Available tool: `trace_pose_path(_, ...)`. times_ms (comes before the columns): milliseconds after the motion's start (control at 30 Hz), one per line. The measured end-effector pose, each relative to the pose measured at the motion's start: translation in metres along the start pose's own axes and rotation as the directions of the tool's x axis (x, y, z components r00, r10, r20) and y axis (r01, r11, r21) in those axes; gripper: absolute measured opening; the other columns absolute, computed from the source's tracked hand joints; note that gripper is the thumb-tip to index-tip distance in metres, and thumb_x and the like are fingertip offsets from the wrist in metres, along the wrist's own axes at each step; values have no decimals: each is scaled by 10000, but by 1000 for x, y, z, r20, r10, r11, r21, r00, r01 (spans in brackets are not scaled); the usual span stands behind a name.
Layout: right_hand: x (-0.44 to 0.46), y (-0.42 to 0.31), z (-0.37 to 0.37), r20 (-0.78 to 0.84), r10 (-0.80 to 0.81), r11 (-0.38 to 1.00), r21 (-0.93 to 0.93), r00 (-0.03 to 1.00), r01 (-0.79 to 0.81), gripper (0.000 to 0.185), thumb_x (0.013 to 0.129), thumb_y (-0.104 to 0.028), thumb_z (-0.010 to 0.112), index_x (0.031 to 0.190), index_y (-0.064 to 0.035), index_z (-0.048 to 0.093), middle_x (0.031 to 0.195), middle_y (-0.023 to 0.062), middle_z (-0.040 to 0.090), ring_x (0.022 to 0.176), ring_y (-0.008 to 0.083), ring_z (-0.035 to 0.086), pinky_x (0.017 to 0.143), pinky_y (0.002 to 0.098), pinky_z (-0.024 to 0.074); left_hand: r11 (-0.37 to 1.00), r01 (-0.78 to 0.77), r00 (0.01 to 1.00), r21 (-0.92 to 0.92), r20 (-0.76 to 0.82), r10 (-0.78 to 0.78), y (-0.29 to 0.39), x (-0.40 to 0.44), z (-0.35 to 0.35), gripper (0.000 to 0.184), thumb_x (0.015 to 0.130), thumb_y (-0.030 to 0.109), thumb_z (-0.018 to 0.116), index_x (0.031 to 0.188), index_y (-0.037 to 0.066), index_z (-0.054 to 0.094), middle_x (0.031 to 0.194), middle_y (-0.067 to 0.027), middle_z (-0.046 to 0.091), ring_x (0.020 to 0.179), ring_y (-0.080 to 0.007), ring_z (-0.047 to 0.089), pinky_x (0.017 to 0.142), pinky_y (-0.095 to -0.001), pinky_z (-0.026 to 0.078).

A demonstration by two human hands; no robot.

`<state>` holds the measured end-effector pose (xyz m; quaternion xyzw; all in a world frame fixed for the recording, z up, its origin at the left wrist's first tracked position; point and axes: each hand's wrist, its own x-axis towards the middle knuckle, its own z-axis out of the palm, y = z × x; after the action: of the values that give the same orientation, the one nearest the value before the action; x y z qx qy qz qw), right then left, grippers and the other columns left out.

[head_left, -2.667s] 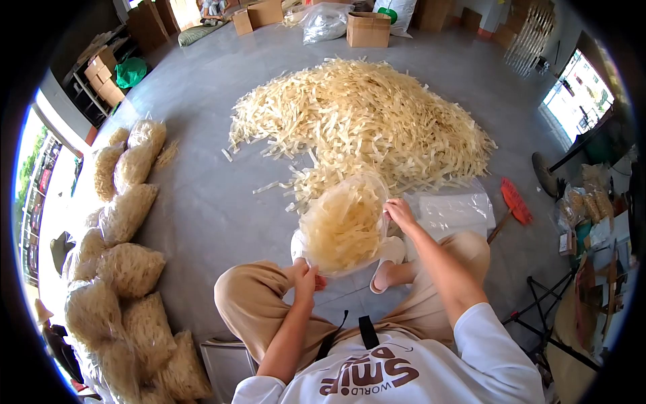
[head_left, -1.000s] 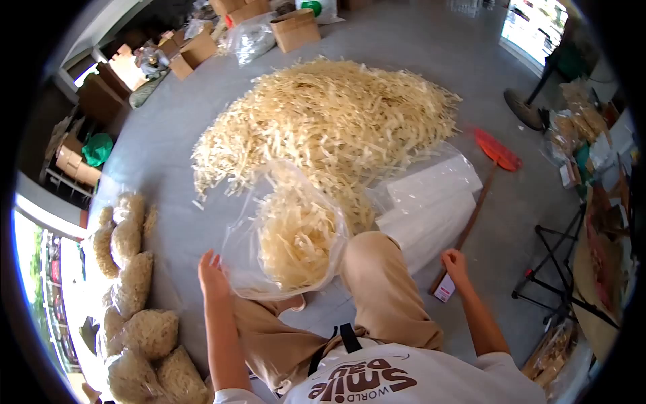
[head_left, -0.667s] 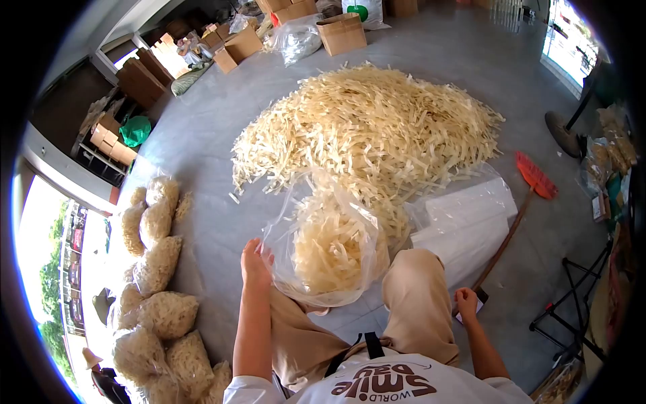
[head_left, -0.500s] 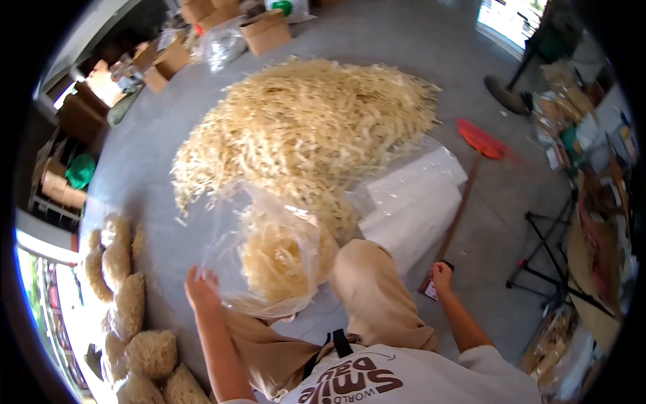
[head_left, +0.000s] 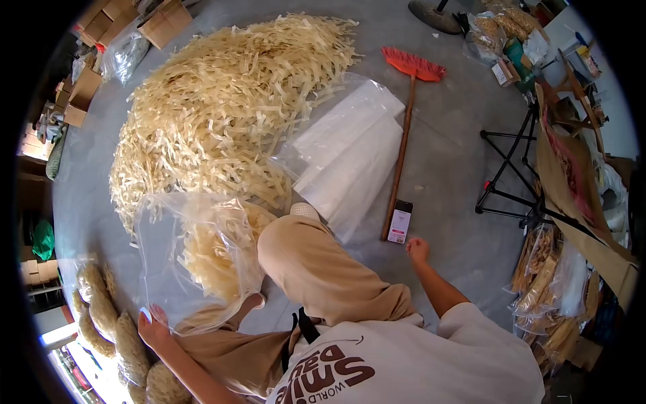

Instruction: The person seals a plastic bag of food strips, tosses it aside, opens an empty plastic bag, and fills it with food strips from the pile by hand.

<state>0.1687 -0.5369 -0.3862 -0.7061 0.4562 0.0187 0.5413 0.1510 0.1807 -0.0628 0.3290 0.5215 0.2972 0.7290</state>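
My left hand [head_left: 155, 328] is closed on the rim of a clear plastic bag [head_left: 158, 252], which stands open between my legs. Pale yellow flat strips [head_left: 208, 259] fill part of the bag. Behind it spreads a large heap of the same strips [head_left: 222, 101] on the grey floor. My right hand [head_left: 417, 250] hovers with curled fingers, and nothing shows in it. Just beyond its fingers, apart from them, lies a small black-and-white box [head_left: 400, 221] with a printed label. That box lies beside the wooden handle of a red broom [head_left: 402, 148].
Flat clear plastic bags [head_left: 353, 151] are stacked right of the heap. Filled bags [head_left: 101, 306] line the lower left. A black folding stand [head_left: 515, 172] and packaged goods [head_left: 555, 276] are on the right. Cardboard boxes [head_left: 165, 23] stand at the upper left.
The view has turned, so the heap and bag sit further left. My right hand has come away from the small box, which it overlapped before. My left hand stays at the bag's rim.
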Motion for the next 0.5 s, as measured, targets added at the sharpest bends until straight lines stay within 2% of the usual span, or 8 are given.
trace_pose_path(67,-9,-3,1,-6,56,998,23,998,-56,111,858,-86,493,795,-29,566,623,53,564,472,129,531,371,252,396,1000,-7,1000,3,7,7,0,2,3,168,874,167,471,1024,90,459,1014,-158,539,940,-316,544,799,-469,476)
trace_pose_path(167,-15,-3,3,10,145,988,57,989,-146,102,850,-80,502,776,-35,556,617,48,561,467,128,527,369,256,397,993,59,998,-102,-21,-61,4,3,8,189,877,148,466,1044,60,453,1029,-176,539,959,-332,541,814,-463,470)
trace_pose_path(267,3,27,7,63,75,995,67,995,-79,85,844,-78,512,784,-46,562,623,44,565,467,119,524,371,252,397,993,65,998,-103,11,-64,5,7,7,204,880,129,460,1060,34,446,1052,-192,531,975,-342,535,826,-458,466)
trace_pose_path(333,8,37,10,51,-110,979,-167,993,117,88,851,-96,506,797,-70,571,639,56,585,484,162,541,412,284,425,994,44,999,-103,22,-42,4,12,5,221,879,125,466,1074,25,441,1069,-197,529,984,-343,533,831,-456,465)
trace_pose_path(367,11,41,9,51,-110,979,-167,993,117,88,851,-96,506,797,-70,571,639,56,585,484,162,541,412,284,425,994,43,999,-103,22,-41,5,13,4,221,879,125,466,1074,25,441,1069,-197,529,984,-343,533,831,-456,465)
trace_pose_path(400,8,36,8,40,-345,865,-375,938,334,79,853,-106,504,827,-81,575,676,68,606,523,201,561,463,308,446,991,66,997,-118,37,-62,6,15,3,233,878,125,468,1087,27,438,1071,-195,529,989,-343,532,835,-457,464)
trace_pose_path(433,4,27,7,80,-555,661,-561,828,498,79,856,-116,503,858,-93,578,714,81,627,563,239,582,514,331,466,987,89,995,-132,52,-83,7,16,2,245,878,125,469,1100,28,435,1073,-193,529,993,-343,532,839,-458,463)
trace_pose_path(500,-8,13,3,104,-382,777,-501,918,380,423,797,-159,574,1210,-105,500,1026,191,616,889,197,618,803,374,458,984,107,993,-144,67,-98,8,17,1,274,877,124,473,1128,24,427,1103,-196,517,1003,-338,529,844,-462,459)
